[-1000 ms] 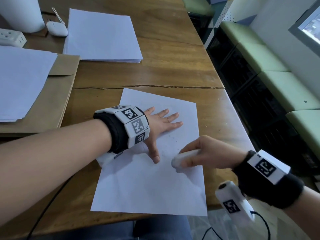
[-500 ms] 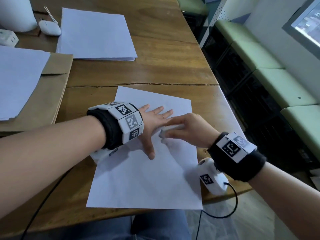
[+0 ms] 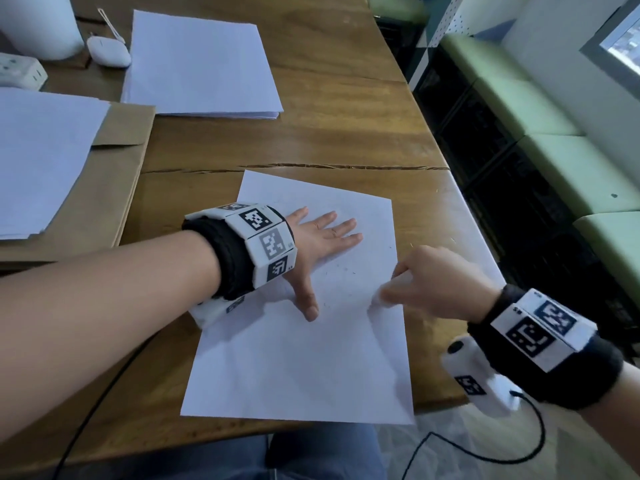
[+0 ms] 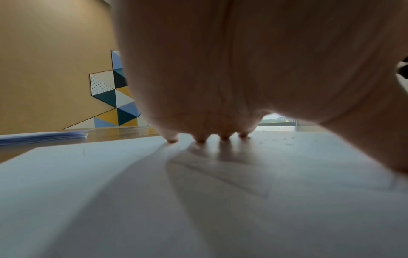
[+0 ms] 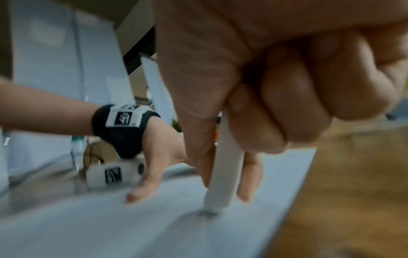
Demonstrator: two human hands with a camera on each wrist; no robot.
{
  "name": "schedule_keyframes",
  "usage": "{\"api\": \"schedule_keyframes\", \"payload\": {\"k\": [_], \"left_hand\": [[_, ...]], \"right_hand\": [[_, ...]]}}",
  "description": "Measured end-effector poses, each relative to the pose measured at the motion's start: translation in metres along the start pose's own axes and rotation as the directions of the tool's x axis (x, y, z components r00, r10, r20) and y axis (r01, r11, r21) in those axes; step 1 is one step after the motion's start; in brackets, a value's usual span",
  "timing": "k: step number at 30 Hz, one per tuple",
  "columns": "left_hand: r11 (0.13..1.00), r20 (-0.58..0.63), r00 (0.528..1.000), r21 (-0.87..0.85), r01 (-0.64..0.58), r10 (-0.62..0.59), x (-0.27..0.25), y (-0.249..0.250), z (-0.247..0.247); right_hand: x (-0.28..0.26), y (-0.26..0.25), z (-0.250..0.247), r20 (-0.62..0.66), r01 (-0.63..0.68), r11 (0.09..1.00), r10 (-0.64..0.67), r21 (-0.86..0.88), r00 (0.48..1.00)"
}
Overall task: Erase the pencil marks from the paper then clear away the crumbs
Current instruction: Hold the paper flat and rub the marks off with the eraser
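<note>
the wooden table [image 3: 339,98] fills most of the head view, its left and near edges cut off by the frame. on it, close to the person, lies the sheet of paper [image 3: 294,368], turned a little askew, its near right corner reaching the table's front edge. farther back sit a stack of white sheets [image 3: 197,60], and at the left more white sheets on a brown envelope [image 3: 114,188], both cut off by the frame edge. a white cylinder, a small white device and a power strip at the far left corner are only partly visible.

the left hand [image 3: 318,244] lies flat on the upper half of the paper, fingers straight and spread, thumb pointing toward the person; from the left wrist view the palm blocks most of the picture and only the fingertips [image 4: 200,139] show, pressing the sheet. the right hand [image 3: 436,282] is curled round a white eraser [image 5: 223,176], thumb on one side and fingers on the other, its lower end touching the paper near the right edge. in the head view the eraser is blurred and mostly hidden by the fingers.

small dark crumbs [image 3: 343,271] lie scattered on the paper between the two hands. any pencil marks are too faint to make out. the wristbands carry black-and-white square code patterns; no writing on them is readable.
</note>
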State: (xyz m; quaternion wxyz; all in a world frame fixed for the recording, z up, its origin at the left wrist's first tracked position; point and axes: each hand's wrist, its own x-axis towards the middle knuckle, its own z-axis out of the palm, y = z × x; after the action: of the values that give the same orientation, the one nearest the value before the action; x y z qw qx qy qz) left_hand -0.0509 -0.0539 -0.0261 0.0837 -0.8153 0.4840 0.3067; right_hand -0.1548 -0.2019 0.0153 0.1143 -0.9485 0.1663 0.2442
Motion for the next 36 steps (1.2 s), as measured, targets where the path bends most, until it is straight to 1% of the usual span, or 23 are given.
{"api": "schedule_keyframes", "payload": {"k": [1,3,6,8,10,12,13,15,17,19,22,24,25,27,28,29,31,33,34,36], "left_hand": [[1.000,0.001,1.000,0.000,0.001,-0.001,0.000,0.000,0.000],[1.000,0.003,1.000,0.002,0.002,-0.002,0.000,0.000,-0.001],[1.000,-0.002,1.000,0.004,0.008,-0.008,-0.001,0.001,0.000],[1.000,-0.009,1.000,-0.003,0.009,-0.009,-0.001,0.001,0.000],[1.000,-0.008,1.000,-0.002,0.003,-0.003,-0.002,0.002,-0.001],[1.000,-0.006,1.000,0.001,0.004,-0.004,-0.001,0.001,-0.001],[1.000,-0.004,1.000,0.001,0.005,-0.005,-0.001,0.001,-0.001],[1.000,-0.004,1.000,0.001,0.009,-0.009,0.000,0.001,-0.001],[1.000,-0.008,1.000,0.005,0.012,-0.012,0.000,0.001,0.000],[1.000,-0.013,1.000,0.009,0.014,-0.014,0.000,0.002,0.000],[1.000,-0.009,1.000,0.009,0.009,-0.009,-0.001,0.002,-0.001],[1.000,-0.002,1.000,0.007,0.008,-0.008,-0.001,0.001,-0.002],[1.000,-0.001,1.000,0.006,0.009,-0.009,-0.001,0.001,-0.001],[1.000,-0.008,1.000,0.007,0.009,-0.009,0.000,0.001,0.000],[1.000,-0.014,1.000,0.009,0.008,-0.008,0.000,0.001,0.001],[1.000,-0.019,1.000,0.008,0.008,-0.008,0.000,0.000,0.001],[1.000,-0.018,1.000,-0.001,0.003,-0.003,-0.002,0.000,0.001],[1.000,-0.015,1.000,-0.007,-0.001,0.001,-0.002,0.000,0.000],[1.000,-0.014,1.000,-0.007,-0.002,0.002,-0.002,0.000,0.000],[1.000,-0.021,1.000,-0.012,-0.003,0.003,-0.002,-0.001,0.000]], "right_hand": [[-0.001,0.001,-0.004,-0.032,-0.022,0.999,0.020,-0.046,0.999],[-0.003,-0.011,0.000,-0.085,0.008,0.998,-0.013,-0.063,0.996],[-0.003,-0.039,0.024,-0.072,0.108,0.994,-0.106,0.027,0.992],[-0.003,-0.039,0.023,-0.055,0.072,0.997,-0.070,0.026,0.996],[-0.005,-0.025,0.011,-0.050,0.001,0.998,-0.004,-0.064,0.999],[-0.005,-0.016,-0.001,-0.067,-0.042,0.987,0.032,-0.157,0.997],[-0.004,-0.019,-0.003,-0.069,-0.037,0.989,0.028,-0.144,0.997],[0.002,-0.033,0.005,-0.054,0.023,1.000,-0.023,-0.002,0.998],[0.008,-0.043,0.019,-0.042,0.068,0.990,-0.063,0.125,0.997],[0.011,-0.037,0.017,-0.021,0.029,0.992,-0.027,0.126,0.999],[0.010,-0.015,-0.001,-0.016,-0.058,0.998,0.058,0.010,0.998],[0.011,-0.017,-0.005,-0.040,-0.050,0.998,0.048,-0.035,0.998],[0.012,-0.024,-0.003,-0.041,-0.017,1.000,0.017,-0.003,0.999],[0.015,-0.036,0.011,-0.019,0.052,0.989,-0.050,0.141,0.999],[0.016,-0.038,0.016,-0.018,0.064,0.980,-0.062,0.188,0.998],[0.018,-0.035,0.018,-0.017,0.058,0.979,-0.056,0.197,0.998],[0.022,-0.021,0.013,-0.018,0.003,0.987,0.000,0.160,1.000],[0.027,-0.005,0.002,-0.062,-0.031,0.990,0.040,0.138,0.997],[0.029,0.000,-0.003,-0.070,-0.016,0.988,0.028,0.155,0.997],[0.033,0.002,-0.006,-0.096,0.078,0.959,-0.054,0.271,0.994]]}}
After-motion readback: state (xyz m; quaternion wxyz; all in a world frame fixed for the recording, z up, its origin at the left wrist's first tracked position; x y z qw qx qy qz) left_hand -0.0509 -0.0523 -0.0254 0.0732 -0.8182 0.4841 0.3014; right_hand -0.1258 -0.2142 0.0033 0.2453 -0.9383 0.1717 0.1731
